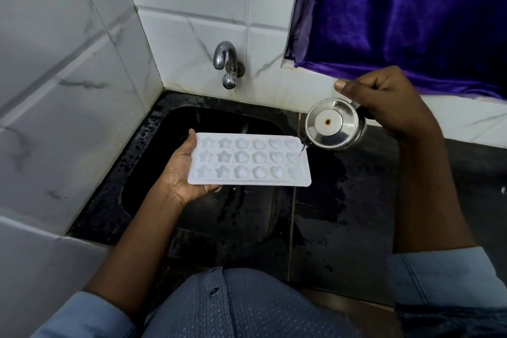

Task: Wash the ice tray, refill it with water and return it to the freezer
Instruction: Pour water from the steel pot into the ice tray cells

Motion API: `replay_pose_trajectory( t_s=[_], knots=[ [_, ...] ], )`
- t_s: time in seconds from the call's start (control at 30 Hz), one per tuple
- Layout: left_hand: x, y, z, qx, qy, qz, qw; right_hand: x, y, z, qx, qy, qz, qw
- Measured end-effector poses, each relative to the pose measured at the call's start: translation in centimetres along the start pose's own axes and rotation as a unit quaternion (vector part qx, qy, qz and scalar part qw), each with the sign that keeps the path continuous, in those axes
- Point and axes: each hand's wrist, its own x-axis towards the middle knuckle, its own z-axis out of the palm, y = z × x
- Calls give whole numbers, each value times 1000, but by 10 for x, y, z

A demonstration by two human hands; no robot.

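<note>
Left hand (179, 173) grips ice tray (249, 160) over sink (219, 217) | right hand (384, 101) grips tilted steel jug (333, 125) | risk: stream lands at tray's right edge, may spill.

The ice tray (249, 159) in the left hand (182, 170) is plain white, its hollows patterned as stars and rounded flowers. The pot (333, 125) in the right hand (384, 101) is shiny silver with a small orange-brown dot at its centre. Above that hand the curtain (411, 8) is deep purple. Left of the left hand the tiles (68, 63) are white with grey veins. Below both hands the sink (153, 162) and tabletop (343, 214) are black.
</note>
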Motion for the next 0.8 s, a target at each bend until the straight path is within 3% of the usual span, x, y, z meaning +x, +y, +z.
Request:
replay_pose_trajectory(
  t_s=[0.8],
  knots=[
    [-3,-1,6,16,-20,-12,1000,6,-11,17,9,-20,4,1000]
  ],
)
